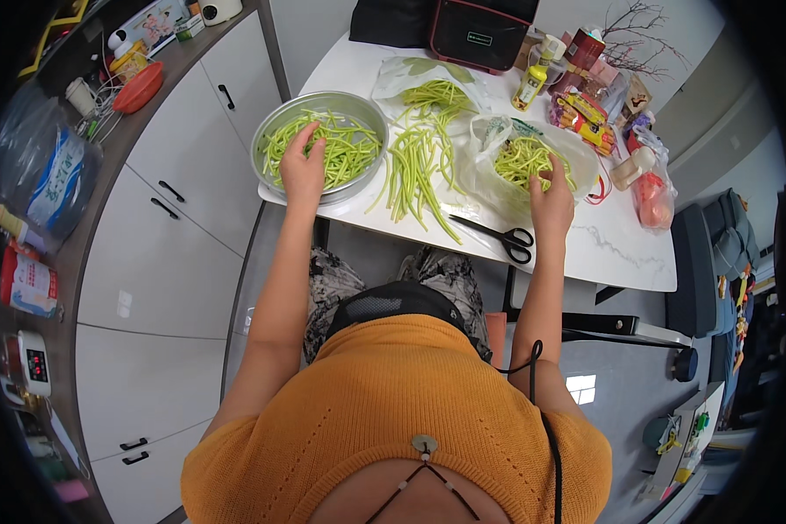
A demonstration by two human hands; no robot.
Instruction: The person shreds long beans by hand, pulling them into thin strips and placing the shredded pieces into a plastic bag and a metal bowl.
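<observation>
Beans (348,147) lay below my left hand's (302,177) parted fingers; plastic bag (481,170) beside my right hand's (552,205), closure I couldn't tell.

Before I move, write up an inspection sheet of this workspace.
Surface: glossy white marble-patterned table.
Job's things: round silver metal pan of slender green stems; loose green pile between pan and translucent plastic bag of green pieces; black-handled scissors near table's front edge.
Clutter: yellow bottle, red-and-yellow food packages.
Grips: left grip at pan, right grip at bag; hold unclear.
Cables: white cords far left; black cord lower right.
Surroundings: pale cabinets left, dark sofa right.
</observation>
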